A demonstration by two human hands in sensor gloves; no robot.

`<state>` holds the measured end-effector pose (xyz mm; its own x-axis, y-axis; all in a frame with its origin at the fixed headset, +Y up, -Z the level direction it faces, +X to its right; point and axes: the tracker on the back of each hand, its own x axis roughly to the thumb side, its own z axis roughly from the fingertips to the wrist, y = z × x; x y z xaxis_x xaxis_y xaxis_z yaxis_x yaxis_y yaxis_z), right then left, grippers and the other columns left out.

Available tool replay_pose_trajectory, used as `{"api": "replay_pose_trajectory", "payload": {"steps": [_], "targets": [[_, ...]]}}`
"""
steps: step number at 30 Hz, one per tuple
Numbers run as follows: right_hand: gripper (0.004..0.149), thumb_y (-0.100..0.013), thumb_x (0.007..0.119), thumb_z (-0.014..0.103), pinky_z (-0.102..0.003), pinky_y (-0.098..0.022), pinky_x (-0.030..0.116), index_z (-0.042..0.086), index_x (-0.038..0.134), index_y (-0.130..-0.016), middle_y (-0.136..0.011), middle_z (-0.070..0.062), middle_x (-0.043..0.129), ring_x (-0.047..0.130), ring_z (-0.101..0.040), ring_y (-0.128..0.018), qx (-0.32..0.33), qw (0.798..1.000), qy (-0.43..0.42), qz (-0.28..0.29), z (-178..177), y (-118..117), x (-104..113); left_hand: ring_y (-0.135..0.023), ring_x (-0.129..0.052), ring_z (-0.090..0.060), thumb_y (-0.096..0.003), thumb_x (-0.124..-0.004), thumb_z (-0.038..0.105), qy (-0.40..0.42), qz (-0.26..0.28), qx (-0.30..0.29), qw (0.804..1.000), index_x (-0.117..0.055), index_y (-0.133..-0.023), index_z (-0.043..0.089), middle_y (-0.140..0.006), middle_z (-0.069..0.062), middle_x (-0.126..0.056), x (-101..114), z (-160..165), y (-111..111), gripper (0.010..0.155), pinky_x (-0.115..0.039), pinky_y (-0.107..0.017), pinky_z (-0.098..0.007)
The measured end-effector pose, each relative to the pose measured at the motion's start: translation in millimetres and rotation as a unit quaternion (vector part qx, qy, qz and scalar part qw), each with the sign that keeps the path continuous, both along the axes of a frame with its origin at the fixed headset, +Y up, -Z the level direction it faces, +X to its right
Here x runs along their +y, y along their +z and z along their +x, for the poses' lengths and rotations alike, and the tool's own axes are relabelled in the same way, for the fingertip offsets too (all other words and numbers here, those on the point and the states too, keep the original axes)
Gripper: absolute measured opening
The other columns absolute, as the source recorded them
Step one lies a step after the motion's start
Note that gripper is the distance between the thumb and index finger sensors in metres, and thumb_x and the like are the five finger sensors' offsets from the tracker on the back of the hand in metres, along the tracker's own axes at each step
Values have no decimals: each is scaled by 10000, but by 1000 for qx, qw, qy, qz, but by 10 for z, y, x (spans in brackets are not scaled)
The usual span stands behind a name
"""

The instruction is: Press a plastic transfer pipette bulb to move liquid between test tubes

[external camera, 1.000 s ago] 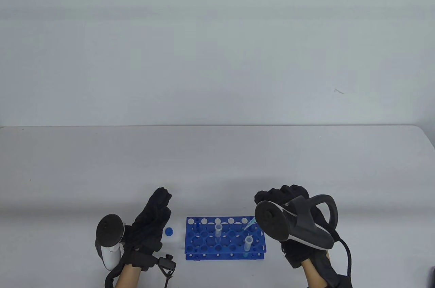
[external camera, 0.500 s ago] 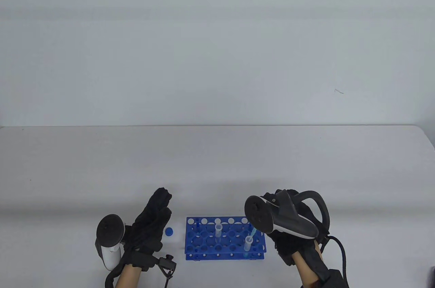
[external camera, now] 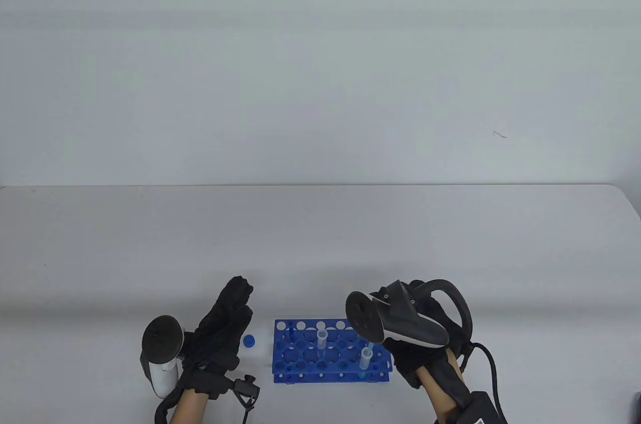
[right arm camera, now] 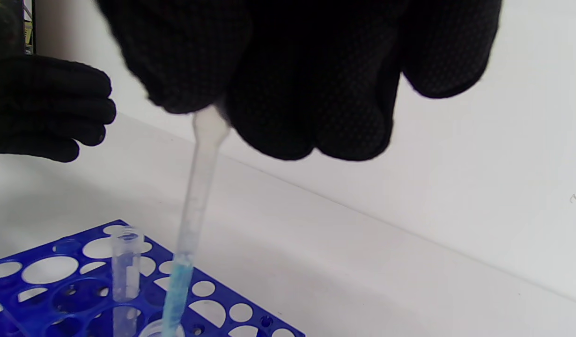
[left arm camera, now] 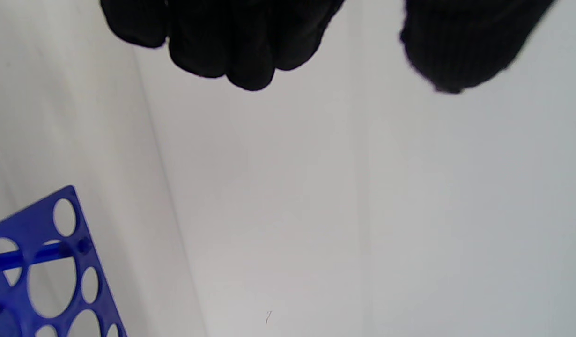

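Pipette (right arm camera: pixel 196 187): translucent plastic stem, clear in the upper part, blue liquid filling the lower part down to the tip. The stem is held nearly upright, leaning slightly, its tip entering the mouth of the near test tube (external camera: pixel 366 359), which is seated in the blue rack (external camera: pixel 285 359) toward the rack's right end. A second test tube (external camera: pixel 322 340) stands upright in the rack, at about 10 o'clock from the first and apart from it.

Table view: only a short blue length of the pipette (external camera: pixel 371 345) is seen between the tracker (external camera: pixel 395 319) and the tube rim; the bulb and the fingers are hidden under the tracker. Right wrist view: the right hand (right arm camera: pixel 292 70) is seen clamped around the pipette's upper end, the stem emerging at 6 o'clock below the gloved fingers (right arm camera: pixel 185 61); the bulb itself is covered by the glove, so whether it is being squeezed cannot be told. The near tube's rim is cut by the bottom edge of this view.

Left hand (external camera: pixel 225 329): fingers extended and together, nothing held, positioned at 9 o'clock from the rack. A small blue cap (external camera: pixel 249 341) lies on the white table (external camera: pixel 320 244) between this hand and the rack. Left wrist view: only fingertips (left arm camera: pixel 241 51) and a rack corner (left arm camera: pixel 44 262) are recorded; no tubes or pipette.
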<state>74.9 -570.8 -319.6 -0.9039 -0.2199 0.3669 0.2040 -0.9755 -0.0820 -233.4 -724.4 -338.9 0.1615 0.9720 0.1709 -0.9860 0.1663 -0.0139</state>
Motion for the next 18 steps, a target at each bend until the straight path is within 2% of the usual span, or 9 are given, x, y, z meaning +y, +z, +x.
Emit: {"api": "replay_pose_trajectory", "payload": {"steps": [18], "targets": [[401,-299,866,366,-508,-585,765,228,923,-671,-522,57,1051,1021,-173,-475,22,1000,14,11,-72,-17,-58,-1092,-515,-342,-429,-658,685,1,0,-1,1000,-429,-1168,196,-1208,-94,-530,-1,2,2,915,-465,-827,-578]]}}
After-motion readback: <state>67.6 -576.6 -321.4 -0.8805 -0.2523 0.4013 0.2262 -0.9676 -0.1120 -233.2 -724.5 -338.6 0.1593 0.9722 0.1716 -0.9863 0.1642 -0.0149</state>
